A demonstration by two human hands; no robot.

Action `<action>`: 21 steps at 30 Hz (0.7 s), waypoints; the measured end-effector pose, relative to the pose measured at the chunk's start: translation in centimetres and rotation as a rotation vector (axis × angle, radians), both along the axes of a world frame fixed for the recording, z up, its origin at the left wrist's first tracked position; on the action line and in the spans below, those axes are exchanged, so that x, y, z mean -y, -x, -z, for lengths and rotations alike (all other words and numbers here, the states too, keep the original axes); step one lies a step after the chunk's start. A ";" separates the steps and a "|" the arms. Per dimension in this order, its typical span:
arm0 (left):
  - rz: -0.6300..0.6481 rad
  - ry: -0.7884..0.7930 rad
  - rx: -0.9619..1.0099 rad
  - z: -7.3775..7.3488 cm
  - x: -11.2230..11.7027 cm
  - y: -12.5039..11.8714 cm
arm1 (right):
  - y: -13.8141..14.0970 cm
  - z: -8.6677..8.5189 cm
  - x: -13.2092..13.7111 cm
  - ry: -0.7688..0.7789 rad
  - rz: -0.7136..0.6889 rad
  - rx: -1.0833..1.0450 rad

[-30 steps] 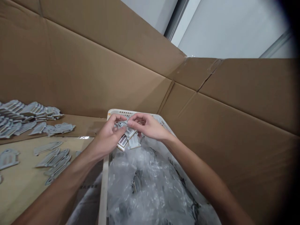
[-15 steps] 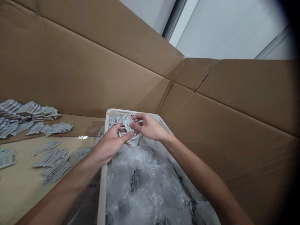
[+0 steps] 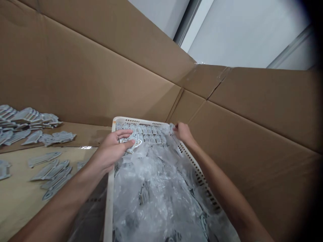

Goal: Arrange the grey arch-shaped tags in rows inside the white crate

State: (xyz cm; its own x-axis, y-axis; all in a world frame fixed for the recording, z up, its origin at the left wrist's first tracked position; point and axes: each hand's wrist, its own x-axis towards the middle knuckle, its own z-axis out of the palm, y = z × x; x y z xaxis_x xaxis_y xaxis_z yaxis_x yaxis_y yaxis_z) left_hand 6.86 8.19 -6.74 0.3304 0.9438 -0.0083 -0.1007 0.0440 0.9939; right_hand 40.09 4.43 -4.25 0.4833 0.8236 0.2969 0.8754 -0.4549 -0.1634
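My left hand [image 3: 112,149] is closed on a few flat grey-white shaped pieces [image 3: 133,141], pinched between thumb and fingers over the far left part of a white plastic basket [image 3: 110,205]. Farther right, my right hand [image 3: 185,133] is at the basket's far right corner, its fingers closed at a similar flat piece [image 3: 172,126] that shows only in part. Rows of standing pieces [image 3: 151,130] line the far end of the basket between the two hands. Crumpled clear plastic film [image 3: 158,188] covers the nearer part, with more pieces showing dimly through it.
Tall cardboard walls [image 3: 101,77] rise behind and to the right of the basket. On the left, overlapping pieces [image 3: 30,116] are heaped on a cardboard ledge, and several more [image 3: 54,173] lie on a pale yellow surface [image 3: 17,201].
My right hand has moved away from my left hand, rightward to the basket's far right corner. My left hand has shifted slightly left, still holding pieces, and the rows in the basket now show.
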 end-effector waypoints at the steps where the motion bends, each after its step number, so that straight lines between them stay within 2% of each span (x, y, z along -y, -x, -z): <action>1: 0.000 0.021 0.012 0.0 0.0 0.0 | -0.7 1.0 -0.2 0.092 0.036 0.011; 3: -0.018 0.067 0.033 0.1 0.0 0.1 | -1.6 3.0 -0.5 0.183 0.057 -0.001; 6: -0.006 0.121 0.070 0.0 0.2 0.1 | -1.9 5.2 -1.1 0.222 0.071 -0.018; 11: -0.013 0.150 0.135 -0.4 0.3 0.1 | -2.3 6.8 -2.1 0.249 0.107 -0.020; 17: -0.054 0.102 0.081 -0.6 0.7 0.4 | -1.4 6.8 -2.0 0.275 0.091 -0.011; 19: -0.023 0.074 0.070 -0.5 0.7 0.4 | -0.2 5.9 -1.8 0.256 0.065 0.004; 21: 0.018 0.034 0.066 -0.3 0.7 0.3 | 1.9 4.4 -1.3 0.181 -0.034 -0.010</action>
State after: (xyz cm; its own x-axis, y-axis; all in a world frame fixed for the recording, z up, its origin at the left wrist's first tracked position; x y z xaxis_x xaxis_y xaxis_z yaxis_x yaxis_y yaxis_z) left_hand 6.55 7.50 -6.42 0.3483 0.9372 -0.0182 -0.1644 0.0802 0.9831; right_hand 38.14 5.74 -8.65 0.4561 0.8792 0.1378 0.8898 -0.4475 -0.0900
